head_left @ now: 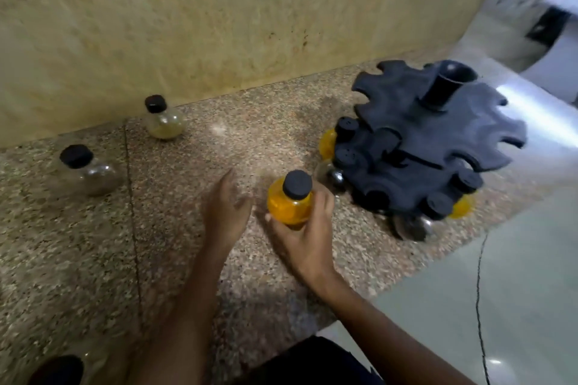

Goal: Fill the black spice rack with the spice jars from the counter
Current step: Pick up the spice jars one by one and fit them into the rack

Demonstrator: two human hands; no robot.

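Right hand [301,239] grips a yellow-filled jar [289,205] with black cap, upright, just above or on the bench [175,228], can't tell which; fingers wrap its lower body. Left hand [226,208] is empty, fingers loosely extended, just left of that jar.

Black spice rack [438,134] stands at right, near the bench's front edge, two notched tiers and a central post. Lower tier holds capped jars: two yellow-filled jars [327,142] [461,206] at left and right front, and a couple of clear or dark ones, contents blurred. Upper tier's notches look unfilled.

Loose on the bench: pale-green-powder jar [164,119] by the back wall [125,40], grey-brown-powder jar [90,172] further left, both upright, well apart. Another black-capped jar [59,369] at bottom-left corner, mostly cut off.

Open bench between the hands and the loose jars. Floor [516,291] beyond the front edge.
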